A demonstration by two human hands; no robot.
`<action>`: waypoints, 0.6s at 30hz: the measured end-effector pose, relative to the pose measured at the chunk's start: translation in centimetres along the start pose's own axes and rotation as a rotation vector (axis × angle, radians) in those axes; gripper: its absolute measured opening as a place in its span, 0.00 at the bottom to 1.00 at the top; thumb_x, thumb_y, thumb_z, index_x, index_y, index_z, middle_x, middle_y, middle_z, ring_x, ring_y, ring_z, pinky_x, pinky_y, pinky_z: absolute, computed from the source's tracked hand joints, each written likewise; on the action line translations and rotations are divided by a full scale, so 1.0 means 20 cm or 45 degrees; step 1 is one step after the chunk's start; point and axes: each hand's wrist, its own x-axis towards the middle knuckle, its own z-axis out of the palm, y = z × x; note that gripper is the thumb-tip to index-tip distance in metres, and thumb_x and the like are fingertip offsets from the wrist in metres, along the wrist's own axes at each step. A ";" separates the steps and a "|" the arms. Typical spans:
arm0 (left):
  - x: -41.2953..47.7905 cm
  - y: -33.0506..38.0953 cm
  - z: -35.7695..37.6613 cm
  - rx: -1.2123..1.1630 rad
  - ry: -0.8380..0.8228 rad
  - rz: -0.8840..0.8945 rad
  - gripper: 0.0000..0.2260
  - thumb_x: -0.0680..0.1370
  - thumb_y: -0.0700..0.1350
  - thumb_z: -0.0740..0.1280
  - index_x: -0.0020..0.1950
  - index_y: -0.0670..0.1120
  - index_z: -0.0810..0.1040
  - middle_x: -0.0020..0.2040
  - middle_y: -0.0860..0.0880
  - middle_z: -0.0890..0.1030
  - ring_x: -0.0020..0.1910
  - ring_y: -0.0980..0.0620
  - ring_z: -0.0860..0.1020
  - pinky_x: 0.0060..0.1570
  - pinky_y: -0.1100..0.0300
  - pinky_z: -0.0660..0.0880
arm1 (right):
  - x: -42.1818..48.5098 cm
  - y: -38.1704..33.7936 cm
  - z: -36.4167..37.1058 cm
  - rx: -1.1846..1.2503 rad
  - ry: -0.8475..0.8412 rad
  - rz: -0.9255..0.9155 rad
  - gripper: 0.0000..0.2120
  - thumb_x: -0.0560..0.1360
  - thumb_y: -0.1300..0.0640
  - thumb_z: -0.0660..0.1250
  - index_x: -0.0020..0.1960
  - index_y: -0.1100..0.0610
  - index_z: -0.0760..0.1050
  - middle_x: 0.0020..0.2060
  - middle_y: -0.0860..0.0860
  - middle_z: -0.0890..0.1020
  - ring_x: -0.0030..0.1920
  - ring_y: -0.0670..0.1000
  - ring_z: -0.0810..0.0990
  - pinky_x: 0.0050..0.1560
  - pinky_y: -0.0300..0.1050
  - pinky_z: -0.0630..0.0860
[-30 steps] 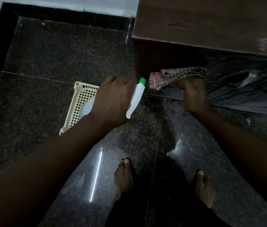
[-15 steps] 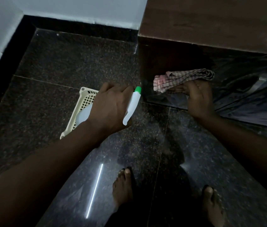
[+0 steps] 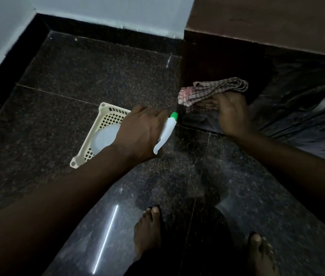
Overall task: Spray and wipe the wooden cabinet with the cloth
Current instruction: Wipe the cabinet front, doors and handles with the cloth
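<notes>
Item, left hand [image 3: 139, 134]: fingers are curling round the neck of a white plastic spray bottle with a green nozzle tip [image 3: 166, 134], gripping it, back of the hand facing up; the nozzle is pointing toward the lower left corner of the cabinet's front, and the bottle's pale rounded body is showing beneath the wrist, over the basket. Item, right hand [image 3: 231, 114]: fingers are bunching and holding a crumpled checked cloth in red, brown and white [image 3: 213, 90], pressing it against the dark front face of the cabinet, low down and near that face's left edge, just above the floor. Item, dark brown wooden cabinet [image 3: 267, 18]: it is standing on the floor at the upper right, its matt brown top running along the right part of the top edge, its glossy front throwing back dim reflections. Item, cream plastic lattice basket with a square rim [image 3: 89, 132]: it is lying on the floor just left of the cabinet's corner, partly hidden by the left hand and forearm; whether the bottle is resting in it cannot be told. Item, dark speckled polished stone floor [image 3: 78, 76]: it is carrying the basket and two bare feet [image 3: 147, 232], near the bottom edge. Item, pale wall with a black skirting band [image 3: 98, 24]: it is bordering the floor's far and left edges.
</notes>
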 end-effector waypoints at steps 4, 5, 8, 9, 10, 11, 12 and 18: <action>-0.01 -0.03 0.05 -0.023 0.072 0.026 0.10 0.63 0.46 0.55 0.42 0.45 0.69 0.36 0.46 0.76 0.32 0.43 0.74 0.38 0.54 0.68 | 0.03 0.10 0.20 -0.365 0.054 -0.086 0.21 0.75 0.52 0.53 0.47 0.60 0.84 0.48 0.57 0.86 0.53 0.56 0.80 0.50 0.33 0.68; 0.00 -0.03 0.06 -0.030 0.061 0.013 0.11 0.64 0.47 0.53 0.42 0.45 0.69 0.36 0.45 0.76 0.33 0.43 0.74 0.38 0.53 0.68 | 0.02 0.13 0.24 -0.400 0.087 -0.113 0.21 0.75 0.54 0.54 0.48 0.63 0.83 0.48 0.60 0.85 0.52 0.55 0.79 0.49 0.33 0.67; 0.00 -0.04 0.10 -0.049 0.055 -0.003 0.14 0.64 0.49 0.49 0.41 0.45 0.69 0.36 0.45 0.76 0.33 0.43 0.74 0.39 0.53 0.67 | 0.00 0.18 0.28 -0.291 0.161 -0.056 0.19 0.76 0.57 0.56 0.47 0.66 0.83 0.49 0.64 0.84 0.51 0.53 0.76 0.48 0.34 0.64; 0.00 -0.03 0.11 -0.049 0.064 -0.004 0.13 0.64 0.49 0.50 0.41 0.45 0.69 0.36 0.45 0.76 0.32 0.43 0.74 0.38 0.53 0.67 | 0.01 0.18 0.27 -0.234 0.162 -0.002 0.20 0.75 0.54 0.56 0.46 0.65 0.83 0.50 0.64 0.84 0.52 0.56 0.78 0.52 0.37 0.69; -0.01 -0.03 0.12 -0.055 0.075 -0.006 0.13 0.64 0.48 0.49 0.41 0.45 0.69 0.36 0.45 0.76 0.32 0.43 0.74 0.37 0.54 0.67 | 0.02 0.19 0.27 -0.186 0.156 0.040 0.21 0.75 0.52 0.56 0.46 0.65 0.82 0.50 0.64 0.84 0.54 0.60 0.80 0.55 0.45 0.73; -0.01 -0.02 0.13 -0.070 0.089 -0.006 0.13 0.65 0.48 0.49 0.42 0.45 0.69 0.35 0.46 0.76 0.32 0.43 0.74 0.37 0.54 0.66 | 0.03 0.19 0.26 -0.153 0.167 0.053 0.22 0.74 0.50 0.55 0.47 0.65 0.82 0.50 0.64 0.84 0.55 0.63 0.80 0.57 0.52 0.75; -0.01 -0.02 0.14 -0.081 0.106 -0.005 0.13 0.65 0.48 0.49 0.42 0.45 0.69 0.35 0.46 0.76 0.32 0.43 0.74 0.37 0.54 0.66 | 0.03 0.17 0.25 -0.125 0.209 0.033 0.23 0.74 0.49 0.56 0.47 0.65 0.81 0.50 0.64 0.84 0.55 0.64 0.81 0.57 0.56 0.76; 0.02 -0.03 0.17 -0.109 0.140 0.014 0.10 0.65 0.48 0.50 0.41 0.47 0.66 0.35 0.47 0.74 0.31 0.45 0.73 0.39 0.53 0.69 | 0.06 0.11 0.21 0.183 0.214 -0.050 0.17 0.73 0.47 0.59 0.38 0.52 0.84 0.41 0.56 0.86 0.48 0.61 0.84 0.52 0.63 0.79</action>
